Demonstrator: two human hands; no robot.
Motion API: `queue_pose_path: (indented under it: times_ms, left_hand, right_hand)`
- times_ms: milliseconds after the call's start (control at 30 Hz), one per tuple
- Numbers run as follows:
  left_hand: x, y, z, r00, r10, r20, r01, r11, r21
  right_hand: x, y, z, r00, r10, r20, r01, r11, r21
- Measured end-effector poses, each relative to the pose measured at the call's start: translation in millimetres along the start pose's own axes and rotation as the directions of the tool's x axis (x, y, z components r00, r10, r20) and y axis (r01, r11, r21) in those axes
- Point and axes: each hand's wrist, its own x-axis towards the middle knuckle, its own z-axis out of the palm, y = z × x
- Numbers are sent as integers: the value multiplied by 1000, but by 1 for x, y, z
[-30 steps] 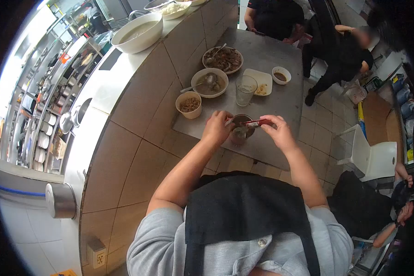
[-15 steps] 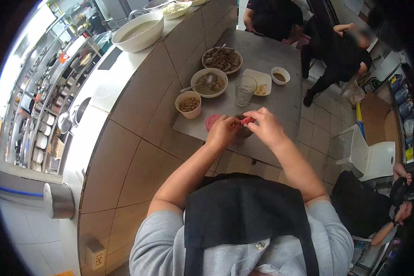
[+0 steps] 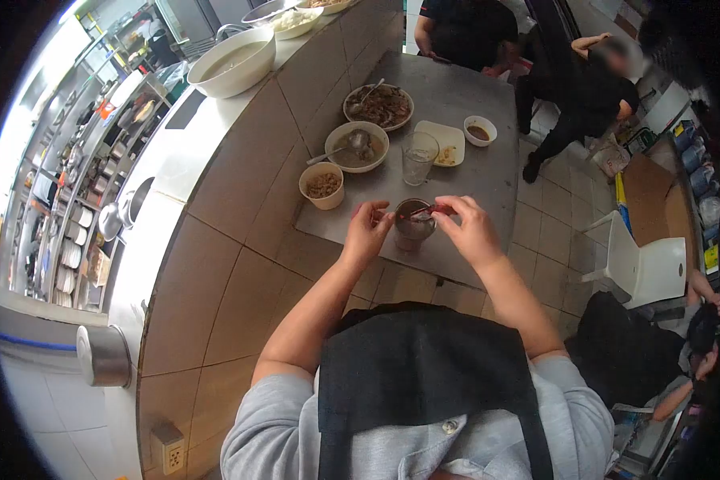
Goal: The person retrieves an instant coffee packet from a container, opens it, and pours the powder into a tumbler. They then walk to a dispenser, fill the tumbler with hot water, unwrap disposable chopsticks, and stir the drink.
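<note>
My right hand [image 3: 464, 224] pinches a small red packet [image 3: 434, 210] over the mouth of a cup [image 3: 414, 227] near the table's front edge. On the cup's left side, my left hand [image 3: 368, 228] has its fingers drawn together; something reddish shows partly behind them, too hidden to name. Just beyond the cup stands a clear glass [image 3: 418, 160]. A tub of brown food [image 3: 323, 186] is to the left, with a soup bowl [image 3: 358, 147] and a bowl of dark food [image 3: 378, 106] behind it, each with a spoon.
A square plate with scraps [image 3: 440, 144] and a small sauce bowl [image 3: 480, 130] lie farther back on the metal table [image 3: 488, 200]. A tiled ledge [image 3: 168, 160] with a large white bowl [image 3: 232, 62] borders the left. People in dark clothes are beyond the table and at right, near a white chair [image 3: 648, 268].
My hands have moved apart from their earlier position together over the cup, uncovering it. The red packet stays in my right hand. The view has shifted slightly.
</note>
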Motion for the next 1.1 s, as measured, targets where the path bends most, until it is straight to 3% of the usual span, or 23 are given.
queue_pose_path:
  times_ms: [67, 200, 433, 533, 633, 667, 700, 733, 767, 833, 900, 967, 1000, 1033, 1067, 1100]
  left_hand:
    - [-11, 0, -3, 997, 74, 1, -74, 997, 25]
    - [-37, 15, -7, 996, -91, -5, 91, 990, 112]
    - [-45, 18, -6, 993, -121, -4, 120, 982, 148]
    - [-42, -4, -7, 988, -147, 43, 137, 973, 188]
    - [-45, 3, -6, 985, -173, -13, 174, 983, 61]
    - [-43, 8, -6, 986, -168, -8, 168, 984, 61]
    - [-43, 13, -7, 962, -273, -20, 273, 961, 46]
    - [-45, 16, -8, 925, -378, -29, 379, 925, 29]
    - [-47, 18, -9, 925, -379, -23, 380, 925, 28]
    - [-50, 19, -11, 863, -506, -9, 500, 855, -138]
    - [-53, 16, -12, 839, -543, 41, 543, 828, -137]
    - [-56, 13, -15, 811, -578, 89, 585, 799, -136]
    - [-58, 12, -19, 786, -585, 199, 609, 788, -90]
    - [-58, 16, -19, 749, -588, 305, 628, 777, -42]
    - [-59, 20, -17, 748, -588, 309, 628, 777, -42]
    - [-60, 24, -16, 733, -538, 416, 571, 819, 55]
  right_hand:
    - [-6, 11, 5, 1000, 0, 9, 0, 1000, 0]
    - [-9, 16, 6, 994, -107, -23, 107, 994, 21]
    - [-16, 29, 18, 997, -43, -63, 52, 986, 159]
    - [-16, 31, 21, 988, -5, -156, 37, 978, 203]
    - [-17, 52, 28, 978, -91, -190, 122, 980, 157]
    - [-17, 54, 26, 961, 266, -72, -211, 877, 432]
    - [-18, 56, 24, 825, 549, 136, -503, 601, 621]
    - [-18, 61, 27, 828, 549, 113, -443, 517, 732]
    - [-20, 68, 24, 825, 554, 110, -444, 518, 731]
    - [-21, 79, 14, 713, 666, 219, -534, 313, 786]
    - [-27, 104, 16, 690, 696, 201, -583, 369, 724]
    - [-36, 128, 20, 504, 823, 260, -757, 276, 593]
    - [-41, 138, 21, 502, 826, 255, -756, 277, 593]
    - [-45, 139, 20, 514, 770, 378, -718, 146, 680]
    - [-50, 140, 20, 535, 690, 488, -675, 1, 738]
    - [-55, 141, 20, 533, 692, 486, -674, 1, 738]
